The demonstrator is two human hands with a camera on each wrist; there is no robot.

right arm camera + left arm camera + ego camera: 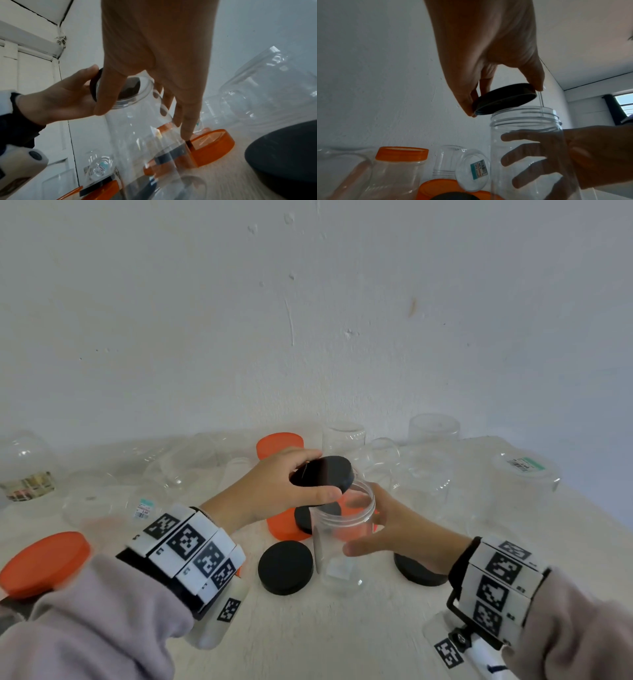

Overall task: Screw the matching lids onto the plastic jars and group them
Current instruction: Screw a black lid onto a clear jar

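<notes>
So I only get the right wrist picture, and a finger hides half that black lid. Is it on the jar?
Observer: No. The left wrist view shows the black lid tilted just above the jar and its threaded mouth, pinched by the left hand.
Operator: Does any jar have its lid on?
Observer: It looks so. That same view shows an orange-lidded jar standing further back, near the wall.
</notes>
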